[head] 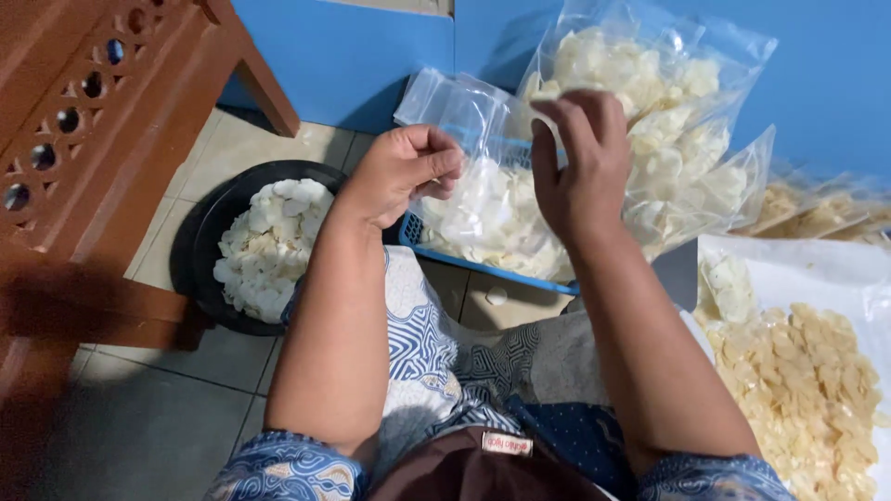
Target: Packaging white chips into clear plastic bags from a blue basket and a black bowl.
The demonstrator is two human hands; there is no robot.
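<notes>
Seen from above, a seated person holds 1 small clear plastic bag [483,199] of white chips with both hands over a blue basket [492,267]. The left hand [404,172] has its fingers pinched together on the bag's left edge; the right hand [580,162] has its fingers clamped on the top edge. 1 black bowl [209,232] of white chips sits on the tiled floor [158,408] at left. 1 large filled bag [650,102] leans against the blue wall [343,46].

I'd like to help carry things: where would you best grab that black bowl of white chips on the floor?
Probably by the bare rim of the black bowl on its far-left side, coming from above. The chips heap toward the right, and the left hand's arm crosses that edge.
</notes>
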